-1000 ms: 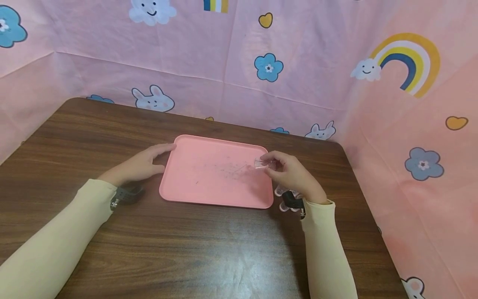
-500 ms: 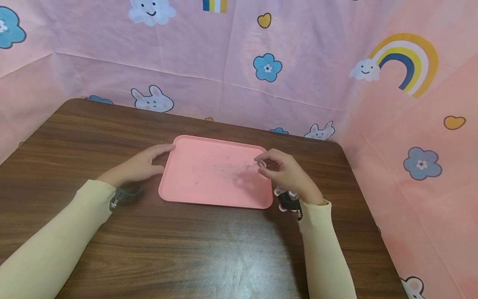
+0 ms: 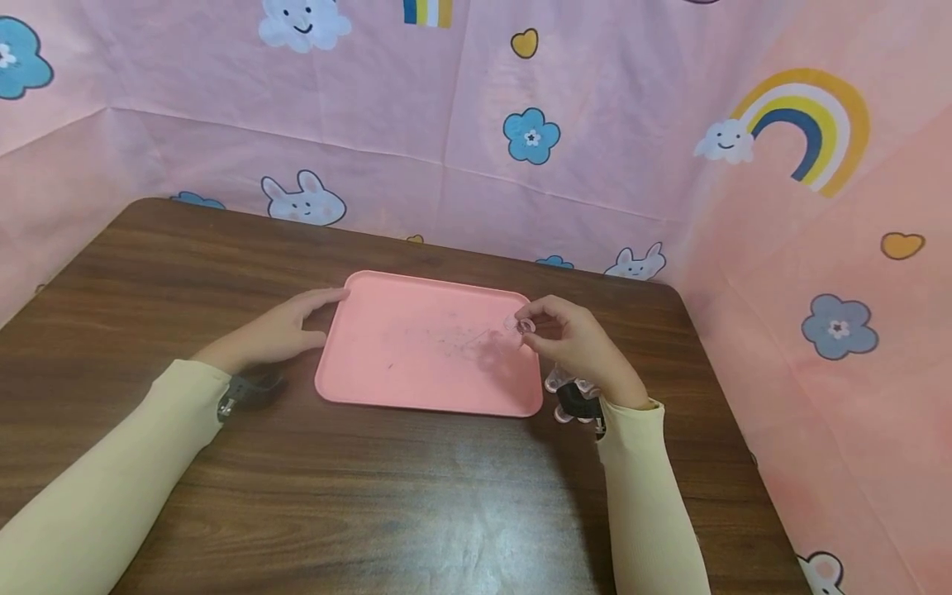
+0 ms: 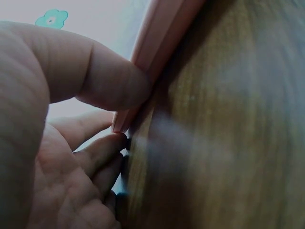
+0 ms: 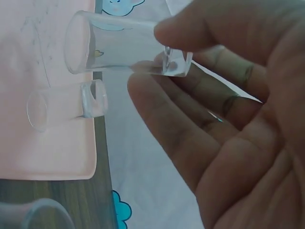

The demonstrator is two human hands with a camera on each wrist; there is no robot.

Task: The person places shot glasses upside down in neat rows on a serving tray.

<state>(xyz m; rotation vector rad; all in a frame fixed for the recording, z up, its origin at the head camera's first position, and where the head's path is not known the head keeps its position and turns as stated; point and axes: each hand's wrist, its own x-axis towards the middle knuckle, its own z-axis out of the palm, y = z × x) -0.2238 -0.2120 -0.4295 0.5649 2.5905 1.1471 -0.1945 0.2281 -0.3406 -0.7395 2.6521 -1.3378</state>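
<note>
My left hand (image 3: pixel 277 330) rests at the left edge of the pink tray (image 3: pixel 431 392). In the left wrist view, its thumb (image 4: pixel 112 81) lies against the tray's outer side, with the fingers stretched along the rim. My right hand (image 3: pixel 576 339) is over the tray's right edge and pinches a small clear cup (image 3: pixel 525 326) by its thick base, between thumb and fingers. The right wrist view has this held cup (image 5: pixel 119 43) with its wide mouth pointing away from the palm. Beside it, a second clear cup (image 5: pixel 64 109) overlaps the tray near its edge.
More clear cups (image 3: pixel 563 413) stand on the wooden table (image 3: pixel 387 496) beside the right wrist, partly hidden by the black wrist device (image 3: pixel 578 400). Fine dark marks (image 3: pixel 449 339) show on the tray. A patterned pink cloth (image 3: pixel 387 124) rises behind the table and at its right.
The clear cup in my right hand has turned from showing its long side to showing its round end. The right hand has shifted slightly; the left hand has stayed at the tray.
</note>
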